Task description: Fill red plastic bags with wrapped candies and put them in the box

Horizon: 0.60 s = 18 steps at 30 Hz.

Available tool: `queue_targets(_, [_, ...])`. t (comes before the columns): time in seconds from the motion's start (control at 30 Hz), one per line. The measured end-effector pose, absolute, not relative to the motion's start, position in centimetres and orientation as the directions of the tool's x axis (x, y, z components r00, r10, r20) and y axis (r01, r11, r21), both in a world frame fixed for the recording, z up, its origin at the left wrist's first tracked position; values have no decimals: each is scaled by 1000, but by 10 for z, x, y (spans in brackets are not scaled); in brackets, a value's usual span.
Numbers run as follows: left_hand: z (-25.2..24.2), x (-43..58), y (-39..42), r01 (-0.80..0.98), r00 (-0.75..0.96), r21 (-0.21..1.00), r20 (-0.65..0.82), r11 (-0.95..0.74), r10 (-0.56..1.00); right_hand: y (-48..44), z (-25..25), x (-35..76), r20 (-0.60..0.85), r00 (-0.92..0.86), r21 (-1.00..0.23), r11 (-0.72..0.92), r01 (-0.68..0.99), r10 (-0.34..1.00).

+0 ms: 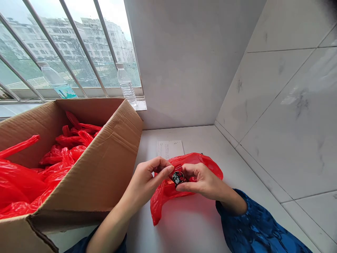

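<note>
Both hands meet over a red plastic bag (163, 198) that lies spread on the white table. Between them is a small red packet (178, 177) with a round black label and white characters; its exact kind is unclear. My left hand (151, 177) pinches the packet's upper left edge between thumb and index finger. My right hand (198, 181) grips its right side, thumb below and fingers above. Part of the packet is hidden behind the right fingers. Something with red print shows through near the right fingers.
An open cardboard box (105, 158) full of red plastic bags (68, 147) stands at the left. Behind the red bag lies a printed white sheet (170, 149). Two plastic bottles, one clear (126, 84) and one blue-labelled (58, 80), stand by the barred window. A tiled wall (284, 123) borders the right.
</note>
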<state>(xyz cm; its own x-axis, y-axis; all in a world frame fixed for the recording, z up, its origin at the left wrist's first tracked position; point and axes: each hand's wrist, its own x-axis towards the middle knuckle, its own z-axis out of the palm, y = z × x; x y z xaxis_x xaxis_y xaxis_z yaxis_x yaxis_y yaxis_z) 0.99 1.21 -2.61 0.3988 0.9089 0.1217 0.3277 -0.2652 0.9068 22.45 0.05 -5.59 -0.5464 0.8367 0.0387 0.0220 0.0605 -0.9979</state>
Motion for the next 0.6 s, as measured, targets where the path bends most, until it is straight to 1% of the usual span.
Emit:
queue_targets(0.1, [-26, 8, 12, 356, 384, 887, 149, -295, 911, -2, -49, 229, 73, -524, -980, 158, 120, 848])
queue_targets(0.17, [-25, 6, 13, 392, 367, 859, 182, -329, 912, -3, -46, 235, 111, -480, -930, 261, 259, 870])
queue_targets(0.23, [-23, 5, 13, 425, 372, 833, 196, -354, 907, -3, -49, 242, 140, -414, -821, 340, 460, 899])
queue_targets(0.27, [-22, 5, 13, 438, 382, 823, 195, -362, 903, -2, -53, 245, 146, -383, -752, 354, 556, 912])
queue_targets(0.33, [-21, 6, 12, 459, 405, 805, 186, -376, 895, 2, -66, 250, 145, -342, -643, 352, 680, 928])
queue_targets(0.4, [-21, 8, 11, 476, 425, 790, 179, -387, 887, 7, -79, 251, 155, -320, -620, 344, 705, 935])
queue_targets(0.53, [-21, 10, 9, 487, 459, 779, 157, -396, 874, 18, -99, 248, 228, -331, -727, 387, 568, 916])
queue_targets(0.6, [-22, 10, 8, 496, 469, 769, 153, -403, 870, 26, -106, 245, 255, -355, -760, 414, 502, 899])
